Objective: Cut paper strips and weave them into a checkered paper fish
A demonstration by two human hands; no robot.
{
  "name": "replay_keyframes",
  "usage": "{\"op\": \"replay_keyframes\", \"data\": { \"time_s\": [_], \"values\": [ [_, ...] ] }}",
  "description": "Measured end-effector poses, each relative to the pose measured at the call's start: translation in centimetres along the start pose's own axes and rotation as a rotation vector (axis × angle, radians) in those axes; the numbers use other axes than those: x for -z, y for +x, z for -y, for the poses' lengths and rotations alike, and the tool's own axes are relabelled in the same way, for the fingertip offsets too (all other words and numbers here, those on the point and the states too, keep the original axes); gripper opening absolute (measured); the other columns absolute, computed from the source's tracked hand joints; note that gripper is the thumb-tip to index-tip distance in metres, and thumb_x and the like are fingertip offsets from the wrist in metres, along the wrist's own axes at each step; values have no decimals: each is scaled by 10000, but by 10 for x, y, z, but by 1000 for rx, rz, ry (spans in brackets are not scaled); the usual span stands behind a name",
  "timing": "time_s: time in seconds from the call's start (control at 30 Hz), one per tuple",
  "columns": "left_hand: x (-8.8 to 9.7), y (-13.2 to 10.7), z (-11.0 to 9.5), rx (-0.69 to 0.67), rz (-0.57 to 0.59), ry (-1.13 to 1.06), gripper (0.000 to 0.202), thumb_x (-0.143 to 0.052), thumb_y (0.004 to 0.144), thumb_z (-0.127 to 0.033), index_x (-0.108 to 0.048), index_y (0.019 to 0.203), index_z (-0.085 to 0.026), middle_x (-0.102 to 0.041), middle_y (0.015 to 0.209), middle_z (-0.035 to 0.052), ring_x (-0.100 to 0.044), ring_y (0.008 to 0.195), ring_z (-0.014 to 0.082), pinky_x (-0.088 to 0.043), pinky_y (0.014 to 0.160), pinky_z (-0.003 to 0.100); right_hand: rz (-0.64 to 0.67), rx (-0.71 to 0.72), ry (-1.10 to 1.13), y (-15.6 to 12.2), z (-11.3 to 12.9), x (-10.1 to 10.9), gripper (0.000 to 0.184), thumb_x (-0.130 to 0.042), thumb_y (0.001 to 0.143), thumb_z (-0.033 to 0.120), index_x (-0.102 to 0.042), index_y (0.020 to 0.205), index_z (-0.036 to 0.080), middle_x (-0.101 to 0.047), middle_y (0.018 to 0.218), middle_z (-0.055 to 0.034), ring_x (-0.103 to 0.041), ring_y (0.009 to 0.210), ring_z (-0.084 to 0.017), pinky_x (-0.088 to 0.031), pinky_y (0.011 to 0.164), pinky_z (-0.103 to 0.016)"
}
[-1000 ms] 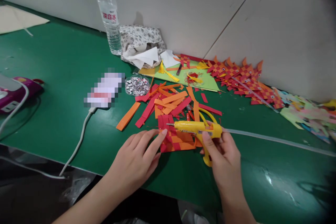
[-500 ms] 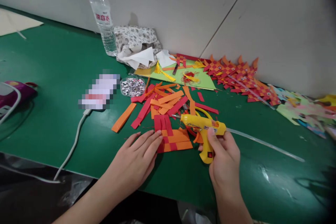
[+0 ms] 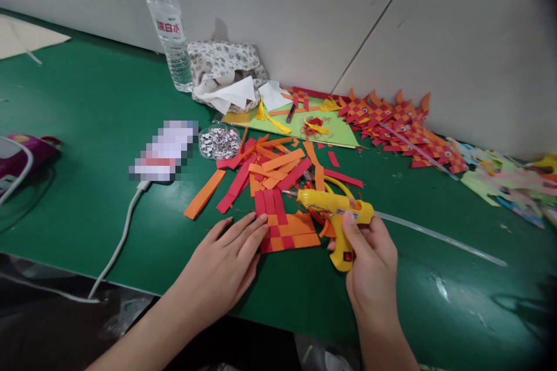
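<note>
A woven piece of red and orange paper strips lies on the green table near its front edge. My left hand lies flat with fingers stretched out, its fingertips touching the woven piece's left edge. My right hand is wrapped round the handle of a yellow glue gun. The gun's metal tip points left, just above the woven piece's upper right part. A clear glue stick sticks out of the gun's back to the right.
Loose red and orange strips lie behind the woven piece, with a dish of googly eyes, a phone on a white cable, a water bottle and finished woven fish along the wall. A purple device sits at the left.
The glue gun's tip has lifted off the woven piece and drawn back to the right. My left hand has slid slightly left along the piece's edge.
</note>
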State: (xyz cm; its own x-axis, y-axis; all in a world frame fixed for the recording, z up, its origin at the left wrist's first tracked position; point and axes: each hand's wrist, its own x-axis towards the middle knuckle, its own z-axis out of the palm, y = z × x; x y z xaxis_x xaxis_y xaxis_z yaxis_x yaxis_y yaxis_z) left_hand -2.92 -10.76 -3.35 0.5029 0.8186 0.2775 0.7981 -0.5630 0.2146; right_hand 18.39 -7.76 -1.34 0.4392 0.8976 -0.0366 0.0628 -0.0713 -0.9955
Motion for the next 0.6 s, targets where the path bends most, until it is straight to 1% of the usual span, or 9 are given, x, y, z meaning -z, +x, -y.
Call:
{"op": "replay_keyframes", "data": {
  "time_s": [0.1, 0.3, 0.5, 0.6],
  "values": [
    [0, 0, 0, -1, 9, -4, 383, -405, 918, -205, -463, 1295, -174, -495, 1393, 40, -480, 1250, 199, -383, 959, 384, -1, -14, -6, 0, 0, 0, 455, -705, 721, 461, -596, 1079, 203, -610, 807, -11, -488, 453, -54, -395, 379, -167],
    [1, 2, 1, -16, 4, 5, 346, -388, 925, -211, -510, 1249, -188, -519, 1373, 34, -486, 1243, 195, -389, 962, 386, 4, -19, -3, -1, 0, 0, 468, -703, 715, 477, -604, 1085, 208, -630, 837, -19, -488, 450, -47, -393, 379, -167],
    [3, 2, 3, -6, 47, -16, 320, -405, 916, -252, -554, 1195, -202, -468, 1414, 83, -393, 1313, 246, -346, 1032, 455, 10, -7, -7, -1, 2, 0, 449, -701, 720, 469, -604, 1072, 207, -633, 806, -9, -488, 440, -48, -390, 378, -169],
    [7, 3, 4, 13, 42, -74, 283, -425, 902, -235, -578, 1137, -203, -482, 1385, 94, -421, 1273, 260, -367, 1018, 455, 7, 1, 4, -1, 1, 0, 455, -706, 711, 471, -603, 1066, 206, -636, 809, -5, -488, 434, -50, -395, 373, -174]
  ]
}}
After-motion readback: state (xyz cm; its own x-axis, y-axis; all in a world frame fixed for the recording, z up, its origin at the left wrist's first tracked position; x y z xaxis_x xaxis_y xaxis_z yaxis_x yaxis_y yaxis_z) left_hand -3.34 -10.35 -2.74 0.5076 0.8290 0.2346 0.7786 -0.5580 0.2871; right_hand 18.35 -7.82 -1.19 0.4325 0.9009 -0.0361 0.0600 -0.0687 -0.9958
